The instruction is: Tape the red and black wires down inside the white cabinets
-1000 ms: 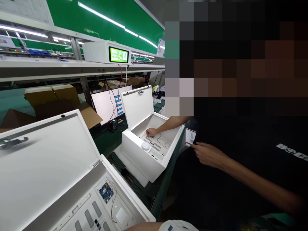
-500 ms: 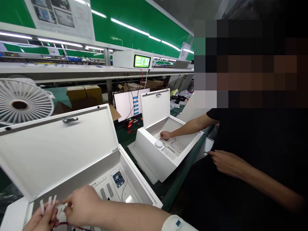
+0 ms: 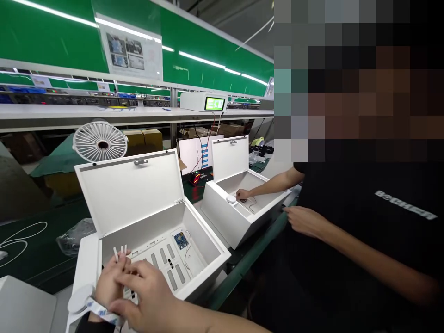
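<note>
"Where are the white strips (image 3: 116, 255)?"

"Above the left end of the open white box (image 3: 163, 224), clamped in the left hand's (image 3: 110, 280) grip."

"The right hand (image 3: 152, 289)?"

"At the box's near side, thumb and fingers apart. Inside the box sits a blue circuit board (image 3: 181, 240); to its right, a second box (image 3: 222, 219)."

White letters (image 3: 405, 205) resembling "BOCHEN", slightly blurred, on a black shirt (image 3: 354, 259), apparent "5" on green-lit display (image 3: 214, 103), poster (image 3: 133, 54) print too small to read
</note>
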### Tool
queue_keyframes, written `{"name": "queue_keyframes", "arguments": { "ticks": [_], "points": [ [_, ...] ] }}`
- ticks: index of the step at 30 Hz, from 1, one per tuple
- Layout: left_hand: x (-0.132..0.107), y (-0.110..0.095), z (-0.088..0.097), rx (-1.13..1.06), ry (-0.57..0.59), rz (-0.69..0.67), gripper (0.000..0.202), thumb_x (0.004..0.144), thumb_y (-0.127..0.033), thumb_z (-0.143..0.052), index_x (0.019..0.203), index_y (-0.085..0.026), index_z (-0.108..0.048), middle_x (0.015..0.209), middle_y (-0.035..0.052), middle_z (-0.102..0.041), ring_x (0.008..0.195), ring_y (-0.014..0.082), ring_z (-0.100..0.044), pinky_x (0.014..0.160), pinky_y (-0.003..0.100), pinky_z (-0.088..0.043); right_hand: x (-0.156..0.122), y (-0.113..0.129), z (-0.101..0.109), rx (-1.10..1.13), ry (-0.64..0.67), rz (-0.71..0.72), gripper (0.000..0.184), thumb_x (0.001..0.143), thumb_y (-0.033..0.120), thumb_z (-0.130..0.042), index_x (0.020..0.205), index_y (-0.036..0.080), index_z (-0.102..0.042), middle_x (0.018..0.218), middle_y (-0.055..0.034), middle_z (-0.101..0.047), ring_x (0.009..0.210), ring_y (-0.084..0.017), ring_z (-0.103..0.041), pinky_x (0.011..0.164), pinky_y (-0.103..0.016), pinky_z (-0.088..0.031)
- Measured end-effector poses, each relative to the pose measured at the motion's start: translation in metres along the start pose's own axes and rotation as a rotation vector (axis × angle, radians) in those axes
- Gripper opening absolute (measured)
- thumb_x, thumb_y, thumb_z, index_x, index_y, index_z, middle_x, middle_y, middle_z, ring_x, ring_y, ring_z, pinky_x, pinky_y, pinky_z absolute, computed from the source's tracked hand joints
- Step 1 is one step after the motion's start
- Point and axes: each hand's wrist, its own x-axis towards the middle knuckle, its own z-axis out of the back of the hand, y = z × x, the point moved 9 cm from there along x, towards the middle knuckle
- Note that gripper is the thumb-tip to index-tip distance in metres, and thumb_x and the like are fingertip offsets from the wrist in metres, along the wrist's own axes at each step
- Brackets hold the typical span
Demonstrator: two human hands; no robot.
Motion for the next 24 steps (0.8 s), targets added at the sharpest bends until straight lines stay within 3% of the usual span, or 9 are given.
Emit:
{"name": "queue_keyframes", "arguments": {
  "ticks": [3,6,8,12,16,19,24],
  "points": [
    [-0.03,0.004,0.003,-0.04,0.034,0.052,0.064,0.05,-0.053,-0.086,0.095,-0.016,-0.059,0.058,-0.0066,-0.047,0.049,0.0065,-0.042,0.044,0.017,-0.035,-0.026,0.032,-0.002,-0.049,-0.024,0.155,0.057,0.08,0.063,-0.062,0.114,0.018,-0.065,0.095,-0.0069,-0.068,0.088,-0.016,-0.063,0.083,-0.025,-0.051],
    [-0.058,-0.001,0.014,-0.088,0.048,0.087,0.063,0.049,-0.054,-0.086,0.091,-0.016,-0.058,0.054,-0.0092,-0.039,0.042,0.0028,-0.03,0.038,0.015,-0.026,-0.046,0.067,-0.024,-0.127,0.086,0.364,0.047,0.083,0.059,-0.06,0.107,0.019,-0.066,0.088,-0.0034,-0.071,0.078,-0.013,-0.064,0.077,-0.023,-0.052],
    [-0.075,-0.008,0.028,-0.131,0.05,0.086,0.06,0.051,-0.051,-0.087,0.09,-0.015,-0.058,0.054,-0.0094,-0.036,0.043,0.0018,-0.028,0.037,0.013,-0.024,-0.053,0.086,-0.042,-0.168,0.179,0.406,0.038,0.087,0.054,-0.058,0.1,0.02,-0.066,0.084,-0.0014,-0.072,0.071,-0.011,-0.064,0.072,-0.022,-0.052],
    [-0.102,-0.019,0.059,-0.179,0.064,0.088,0.053,0.06,-0.051,-0.083,0.092,-0.016,-0.058,0.056,-0.0084,-0.036,0.044,0.0018,-0.028,0.038,0.013,-0.025,-0.051,0.122,-0.064,-0.06,0.277,0.351,0.034,0.091,0.048,-0.056,0.093,0.016,-0.066,0.08,-0.0027,-0.072,0.072,-0.009,-0.065,0.075,-0.017,-0.052],
    [-0.119,-0.025,0.083,-0.134,0.1,0.105,0.056,0.066,-0.058,-0.076,0.102,-0.02,-0.057,0.055,-0.0078,-0.037,0.043,0.0033,-0.027,0.038,0.014,-0.024,-0.038,0.152,-0.064,0.019,0.165,0.326,0.032,0.091,0.044,-0.056,0.087,0.014,-0.065,0.075,-0.0051,-0.07,0.073,-0.012,-0.064,0.076,-0.019,-0.052],
    [-0.125,-0.031,0.102,-0.147,0.075,0.065,0.062,0.062,-0.055,-0.08,0.108,-0.021,-0.055,0.057,-0.0074,-0.039,0.046,0.0045,-0.032,0.042,0.014,-0.029,-0.028,0.158,-0.07,-0.028,0.137,0.237,0.025,0.09,0.036,-0.056,0.091,0.013,-0.065,0.079,-0.0063,-0.069,0.073,-0.013,-0.062,0.075,-0.023,-0.052],
    [-0.135,-0.034,0.13,-0.249,0.07,0.057,0.049,0.057,-0.043,-0.085,0.089,-0.022,-0.055,0.068,-0.0045,-0.046,0.061,0.007,-0.044,0.056,0.014,-0.042,-0.02,0.164,-0.088,-0.116,0.198,0.207,0.02,0.09,0.028,-0.054,0.099,0.013,-0.065,0.086,-0.0077,-0.07,0.073,-0.015,-0.06,0.072,-0.026,-0.052]
  ]
}}
